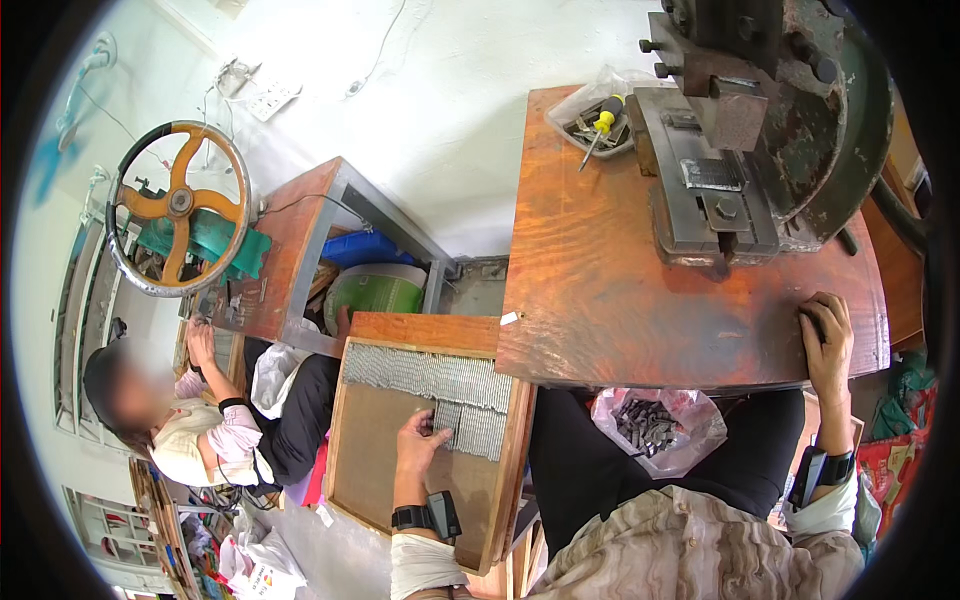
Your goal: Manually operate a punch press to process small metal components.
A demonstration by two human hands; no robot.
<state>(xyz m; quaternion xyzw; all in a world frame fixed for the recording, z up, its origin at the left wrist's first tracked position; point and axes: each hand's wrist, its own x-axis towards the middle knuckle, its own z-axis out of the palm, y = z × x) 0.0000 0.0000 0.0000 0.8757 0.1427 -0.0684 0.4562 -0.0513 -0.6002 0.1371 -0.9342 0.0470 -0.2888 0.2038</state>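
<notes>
Grey metal pieces (478, 432) lie right at the fingertips of our left grip (418, 447); its thumb and fingers bend at the left end of the shorter, lower row, and we cannot tell whether a piece is pinched there. Just behind, a longer row spans most of the wooden tray (372, 472), whose bare floor spreads under and left of the hand. Well apart from these, our right grip (828, 328) rests with curled fingers at the right front of the reddish bench (600, 290); we cannot tell whether it encloses anything. Between our thighs sits a clear bag (702, 430) of dark metal parts (648, 424). Farther back on the bench we see a heavy press (735, 125), and left of it a yellow-handled screwdriver (606, 117) across a plastic container (562, 113). Off to our left, a co-worker (225, 435) sits near a large handwheel (180, 202).
</notes>
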